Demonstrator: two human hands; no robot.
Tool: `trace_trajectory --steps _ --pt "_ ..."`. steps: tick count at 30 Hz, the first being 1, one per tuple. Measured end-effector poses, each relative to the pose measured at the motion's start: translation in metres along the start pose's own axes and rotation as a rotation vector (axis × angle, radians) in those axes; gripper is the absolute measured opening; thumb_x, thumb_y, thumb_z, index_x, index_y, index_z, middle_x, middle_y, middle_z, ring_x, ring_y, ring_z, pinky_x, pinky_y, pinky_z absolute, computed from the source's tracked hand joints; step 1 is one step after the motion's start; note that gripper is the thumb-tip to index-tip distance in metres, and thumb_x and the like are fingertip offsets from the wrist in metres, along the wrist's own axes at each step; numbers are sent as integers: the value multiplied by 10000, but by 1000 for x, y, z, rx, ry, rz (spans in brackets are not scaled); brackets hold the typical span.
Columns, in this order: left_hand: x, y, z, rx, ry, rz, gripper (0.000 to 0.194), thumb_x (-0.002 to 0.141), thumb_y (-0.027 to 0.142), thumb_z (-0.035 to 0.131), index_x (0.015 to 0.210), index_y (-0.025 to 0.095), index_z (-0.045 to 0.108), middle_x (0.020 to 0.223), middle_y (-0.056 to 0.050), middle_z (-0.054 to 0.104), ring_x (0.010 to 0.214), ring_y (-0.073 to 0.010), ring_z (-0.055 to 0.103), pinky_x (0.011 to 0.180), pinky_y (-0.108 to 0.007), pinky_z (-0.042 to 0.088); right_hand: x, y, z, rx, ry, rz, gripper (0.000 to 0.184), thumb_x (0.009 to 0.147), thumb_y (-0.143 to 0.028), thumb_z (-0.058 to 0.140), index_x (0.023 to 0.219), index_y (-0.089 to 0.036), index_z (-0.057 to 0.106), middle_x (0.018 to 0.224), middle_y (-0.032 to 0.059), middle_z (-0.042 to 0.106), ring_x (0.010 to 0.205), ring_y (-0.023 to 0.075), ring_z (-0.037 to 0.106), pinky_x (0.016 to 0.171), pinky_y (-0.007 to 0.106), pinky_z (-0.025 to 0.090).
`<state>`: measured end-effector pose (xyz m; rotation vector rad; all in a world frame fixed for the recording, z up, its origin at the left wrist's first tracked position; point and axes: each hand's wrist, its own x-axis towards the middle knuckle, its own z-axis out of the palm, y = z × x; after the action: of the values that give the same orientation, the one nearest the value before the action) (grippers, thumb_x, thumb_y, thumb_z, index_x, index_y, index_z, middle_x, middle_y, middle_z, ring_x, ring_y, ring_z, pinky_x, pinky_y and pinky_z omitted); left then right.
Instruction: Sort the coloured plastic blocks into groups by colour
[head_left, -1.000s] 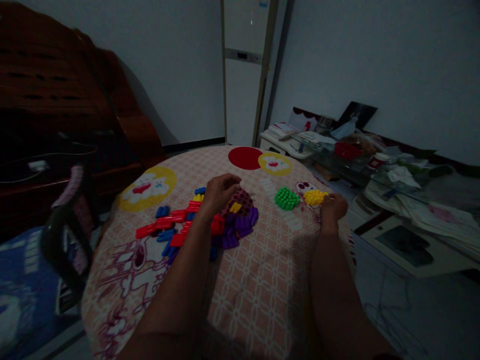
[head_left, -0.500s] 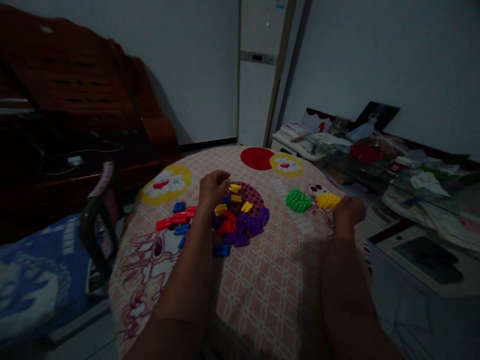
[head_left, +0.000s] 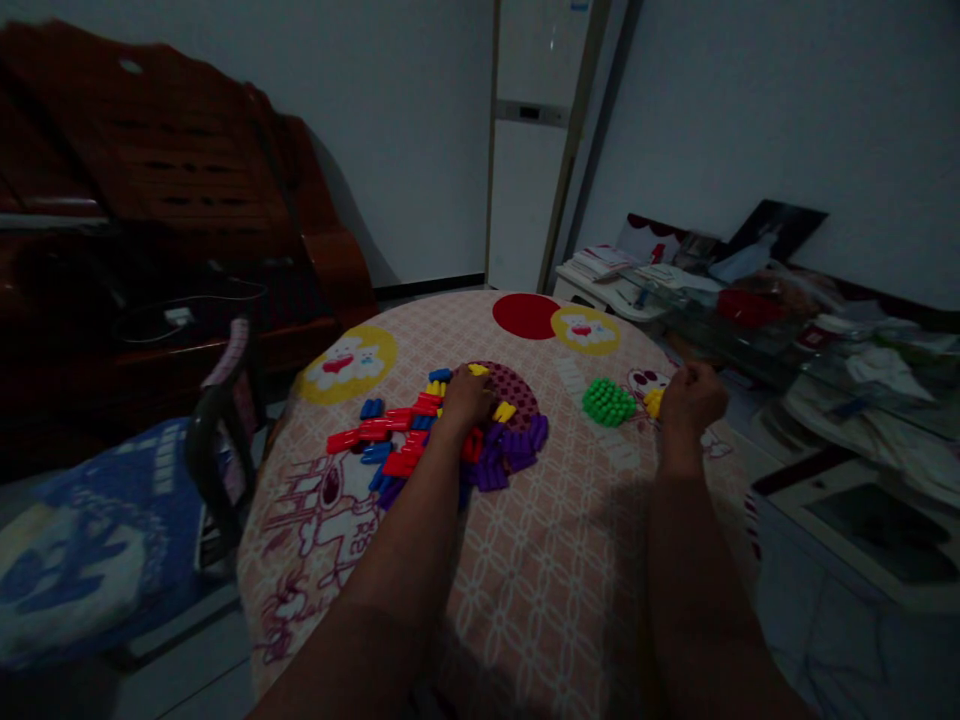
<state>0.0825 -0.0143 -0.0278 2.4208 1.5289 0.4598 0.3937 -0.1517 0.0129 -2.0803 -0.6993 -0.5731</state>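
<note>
Dim room, round table (head_left: 540,560), and a green cluster (head_left: 608,401) to steer by

Taking that green cluster as the landmark: white upright unit (head_left: 529,200) stands against the wall well behind it and a bit left; wooden bench (head_left: 180,200) is far off to its left; cluttered glass-topped stand (head_left: 675,300) runs off behind and to its right. My left hand (head_left: 469,400) is left of the green cluster, down over the loose plastic-looking pieces; fingers bent and pointing away from me, tips right by a small yellow piece (head_left: 478,370); can't tell how wide they're spread or if they've actually got it. Another yellow piece (head_left: 504,411) lies between that hand and the green cluster; purple pieces (head_left: 491,470) sit left of the cluster and nearer me; red pieces (head_left: 401,460) and blue pieces (head_left: 376,454) are mixed together further left. My right hand (head_left: 694,395) is right of the green cluster, fingers curled in, covering part of a yellow cluster (head_left: 654,403) just beside the green one; whether I'm gripping it, honestly can't tell.
</note>
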Motion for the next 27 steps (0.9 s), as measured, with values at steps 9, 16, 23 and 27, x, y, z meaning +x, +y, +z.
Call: trace_trajectory --steps 9,16,23,27 --pt "0 12 -17 -255 176 305 402 892 219 530 1269 158 658 1389 -135 610 1267 -268 588 1110 -458 462 -46 -69 19 578 -562 -45 302 811 -446 582 806 -164 690 702 42 693 590 179 641 533 271 501" --pt "-21 62 -30 -404 137 670 373 897 220 574 1256 170 659 1452 -146 567 1311 -264 572 1105 -456 471 -57 -88 4 803 -861 119 411 723 -575 719 708 -167 665 678 55 712 412 93 540 329 185 325" --pt "-30 79 -27 -424 99 768 359 900 161 561 1244 175 665 1442 -130 580 1302 -246 582 1104 -424 480 -39 -72 -6 898 -948 208 418 629 -543 808 721 -155 682 513 23 643 336 72 444 314 177 277" --pt "-36 87 -26 -437 76 801 347 900 147 549 1225 164 669 1456 -134 568 1309 -244 579 1108 -430 479 -29 -68 -18 919 -984 205 362 582 -438 840 753 -158 687 478 -8 615 337 69 433 328 171 284"
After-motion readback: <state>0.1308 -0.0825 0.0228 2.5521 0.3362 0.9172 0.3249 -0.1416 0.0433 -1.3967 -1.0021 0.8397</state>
